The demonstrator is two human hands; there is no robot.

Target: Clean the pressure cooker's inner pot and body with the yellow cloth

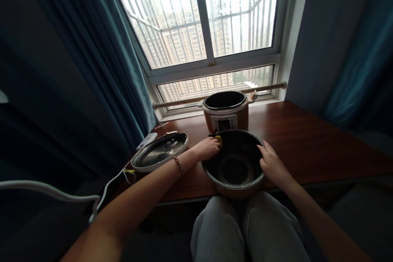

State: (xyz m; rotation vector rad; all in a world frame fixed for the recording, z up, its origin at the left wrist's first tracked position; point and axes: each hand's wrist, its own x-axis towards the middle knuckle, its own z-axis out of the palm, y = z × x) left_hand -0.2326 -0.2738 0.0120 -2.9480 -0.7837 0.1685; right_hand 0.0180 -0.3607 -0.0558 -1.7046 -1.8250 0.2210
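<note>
A dark inner pot [235,170] is tilted toward me at the table's front edge, close to my knees. My left hand [208,148] is closed on a yellow-green sponge [219,142], held at the pot's upper left inner wall. On the opposite side, my right hand [273,163] grips the pot's rim, its thumb side over the edge. Just behind the pot stands a brown and white electric cooker [226,114], lidless, with a control panel on its front. Its detached lid [161,151] lies inner side up beside my left forearm.
The wooden table [319,143] stands against a barred window [211,64]. White cables [46,188] run along the left side. A white object [146,141] sits behind the lid, near the blue curtain [101,57]. My knees [219,223] are below the pot.
</note>
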